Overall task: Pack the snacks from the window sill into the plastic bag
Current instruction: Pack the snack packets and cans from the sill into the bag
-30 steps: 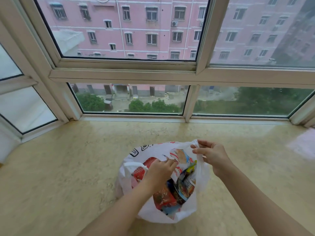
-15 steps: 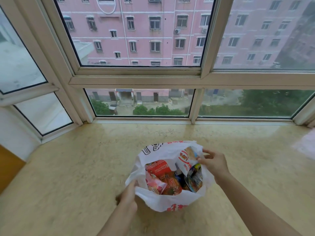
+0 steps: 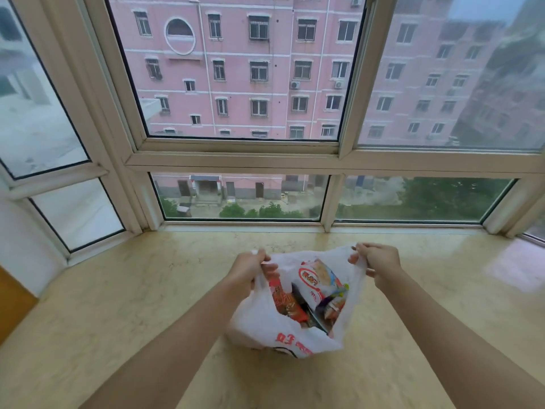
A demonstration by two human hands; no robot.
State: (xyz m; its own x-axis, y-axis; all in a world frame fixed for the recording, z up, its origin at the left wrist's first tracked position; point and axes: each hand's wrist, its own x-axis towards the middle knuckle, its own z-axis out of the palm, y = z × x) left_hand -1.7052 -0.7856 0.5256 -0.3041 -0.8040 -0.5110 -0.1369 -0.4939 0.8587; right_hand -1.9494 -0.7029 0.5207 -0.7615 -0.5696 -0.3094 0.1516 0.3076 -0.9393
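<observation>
My left hand and right hand each grip a handle of the white plastic bag, which rests on the window sill with the snacks inside.

A white plastic bag sits on the marble window sill, its mouth pulled wide between two fists. The left hand clutches one handle, the right hand the other, both closed tight on the plastic. Between the grips and just below them lie the snacks: a white and red packet nearer the right grip, a red packet under the left. Red lettering marks the bag's near side.
</observation>
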